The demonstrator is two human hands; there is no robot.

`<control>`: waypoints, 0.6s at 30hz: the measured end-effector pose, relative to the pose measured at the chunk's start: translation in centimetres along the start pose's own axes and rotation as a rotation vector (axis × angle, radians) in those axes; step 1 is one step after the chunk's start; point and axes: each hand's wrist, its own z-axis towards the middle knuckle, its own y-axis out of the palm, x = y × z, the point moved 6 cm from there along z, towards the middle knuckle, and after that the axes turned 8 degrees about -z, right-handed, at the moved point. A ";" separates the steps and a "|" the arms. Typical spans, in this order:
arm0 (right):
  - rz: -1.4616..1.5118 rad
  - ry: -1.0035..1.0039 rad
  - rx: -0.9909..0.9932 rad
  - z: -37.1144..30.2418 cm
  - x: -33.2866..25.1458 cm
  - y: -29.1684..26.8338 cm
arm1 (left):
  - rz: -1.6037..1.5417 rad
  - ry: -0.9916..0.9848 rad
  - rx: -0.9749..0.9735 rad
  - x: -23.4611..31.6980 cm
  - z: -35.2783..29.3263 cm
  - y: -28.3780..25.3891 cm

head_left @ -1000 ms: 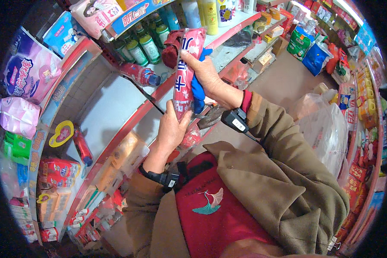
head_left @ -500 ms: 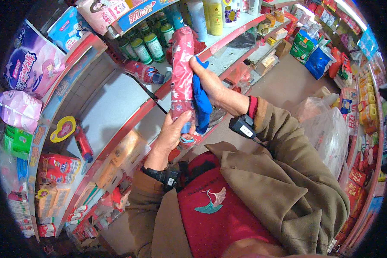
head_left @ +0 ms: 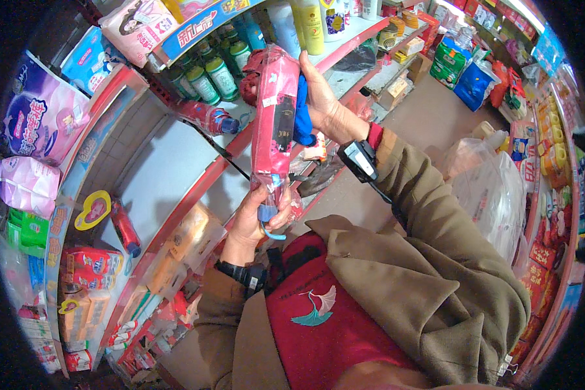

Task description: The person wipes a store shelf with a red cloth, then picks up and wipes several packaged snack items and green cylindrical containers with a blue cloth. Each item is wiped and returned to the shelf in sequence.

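A pink wrapped umbrella [head_left: 276, 117] now shows its dark panel [head_left: 284, 125] — left hand [head_left: 242, 224] curled around its blue handle [head_left: 266, 213], right hand [head_left: 323, 108] thumb-lifted beside blue cloth [head_left: 303, 118], grip unclear.

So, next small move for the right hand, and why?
Probably draw the blue cloth across the front of the pink plastic-wrapped, umbrella-shaped package: the cloth sits between the right hand and the package's right side, leaving the front uncovered, while the left hand grips the lower end.

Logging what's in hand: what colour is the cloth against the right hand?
The cloth against the right hand is blue, clearest in the head view.
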 end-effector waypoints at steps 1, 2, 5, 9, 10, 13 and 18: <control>-0.068 -0.021 0.060 -0.1 0.6 0.1 | 0.025 0.018 0.006 0.0 0.1 -0.1; -0.130 -0.040 0.095 -0.2 1.2 0.3 | 0.044 0.037 0.020 0.2 0.3 -0.2; -0.176 -0.001 0.111 -0.7 3.2 1.1 | 0.126 0.085 0.077 0.8 0.6 -0.4; -0.229 0.095 0.195 -2.4 6.5 1.1 | 0.286 0.150 0.235 1.9 0.9 -1.4; -0.244 0.105 0.191 -2.7 7.2 1.1 | 0.372 0.182 0.296 2.3 1.0 -1.8; -0.388 0.095 0.310 -3.6 8.2 0.1 | 0.676 0.260 0.521 3.5 1.0 -3.1; -0.549 -0.012 0.456 -3.5 8.0 -1.1 | 1.397 0.353 0.703 4.5 0.7 -2.1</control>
